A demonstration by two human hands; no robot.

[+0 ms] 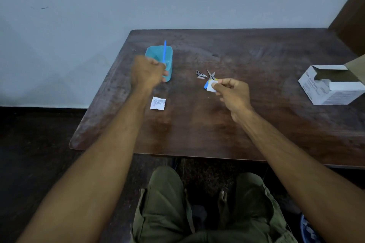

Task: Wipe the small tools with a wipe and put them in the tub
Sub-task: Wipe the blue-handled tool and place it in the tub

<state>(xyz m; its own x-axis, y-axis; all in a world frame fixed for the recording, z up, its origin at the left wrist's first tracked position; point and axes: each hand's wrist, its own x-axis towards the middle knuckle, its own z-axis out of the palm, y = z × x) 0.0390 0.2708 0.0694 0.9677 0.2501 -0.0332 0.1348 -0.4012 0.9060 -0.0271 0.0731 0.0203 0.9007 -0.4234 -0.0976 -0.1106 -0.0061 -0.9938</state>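
Observation:
A turquoise tub (168,53) stands on the dark wooden table (237,124) at the left. My left hand (147,71) is closed at the tub's near rim, holding a thin blue stick tool (165,49) upright over the tub. My right hand (231,94) pinches a small white wipe (211,88) at the table's middle. Just beyond the wipe lie small scissors (211,75) with blue and yellow handles and a metal nail clipper (200,73).
A torn white wipe sachet (157,103) lies near my left forearm. An open white cardboard box (331,85) of wipes sits at the right edge. The wall runs behind the table. My knees are below the near edge.

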